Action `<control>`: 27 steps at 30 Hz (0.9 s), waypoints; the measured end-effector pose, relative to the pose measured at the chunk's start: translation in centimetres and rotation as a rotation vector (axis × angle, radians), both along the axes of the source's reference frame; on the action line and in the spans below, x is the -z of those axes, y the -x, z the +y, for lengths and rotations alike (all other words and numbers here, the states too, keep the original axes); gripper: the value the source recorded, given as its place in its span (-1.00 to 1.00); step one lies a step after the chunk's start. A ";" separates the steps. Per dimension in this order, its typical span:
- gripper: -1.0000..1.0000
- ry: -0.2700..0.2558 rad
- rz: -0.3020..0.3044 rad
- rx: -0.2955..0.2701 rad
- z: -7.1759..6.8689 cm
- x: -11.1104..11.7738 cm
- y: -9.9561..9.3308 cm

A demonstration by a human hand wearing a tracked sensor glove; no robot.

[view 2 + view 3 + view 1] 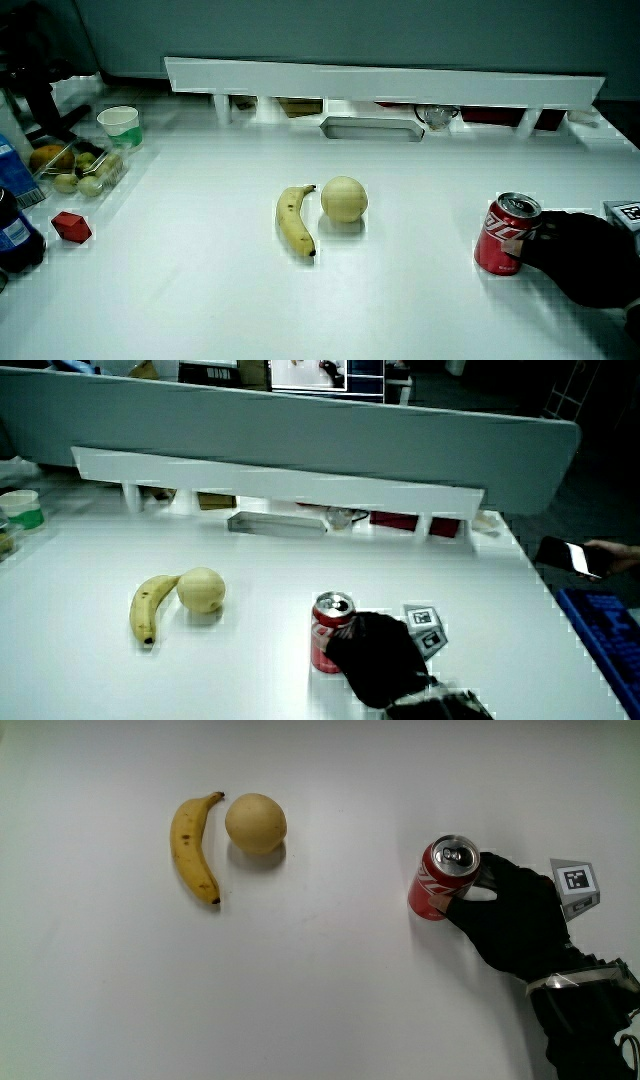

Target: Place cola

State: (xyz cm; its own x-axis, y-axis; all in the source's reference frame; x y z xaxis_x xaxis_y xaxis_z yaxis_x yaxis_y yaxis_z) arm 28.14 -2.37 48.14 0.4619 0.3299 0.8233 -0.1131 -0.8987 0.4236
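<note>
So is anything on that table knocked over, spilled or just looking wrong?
Nothing stands out. The cola can stands upright on the table with the hand wrapped around its side, and no liquid shows around it. The banana and the round yellow fruit lie side by side, apart from the can, both whole.

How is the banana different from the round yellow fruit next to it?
The banana is long and curved; the round fruit is ball-shaped. The banana is deeper yellow with dark specks and dark tips; the round fruit is paler and plain. The banana stretches nearer to the person than the round fruit does. Both lie on the table, away from the hand and can.
</note>
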 end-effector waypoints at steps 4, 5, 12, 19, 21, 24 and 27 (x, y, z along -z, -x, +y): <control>0.00 -0.011 0.024 0.022 -0.1 0.2 0.2; 0.00 0.002 0.033 0.022 0.0 0.3 0.3; -0.15 0.010 -0.007 0.007 0.2 -0.1 0.0; -0.41 0.033 -0.033 0.019 0.4 -0.3 -0.2; -0.48 0.031 -0.029 0.024 0.5 -0.4 -0.2; -0.59 0.056 -0.040 0.032 0.6 -0.3 -0.2; -0.70 0.063 -0.033 0.051 0.9 -0.3 -0.5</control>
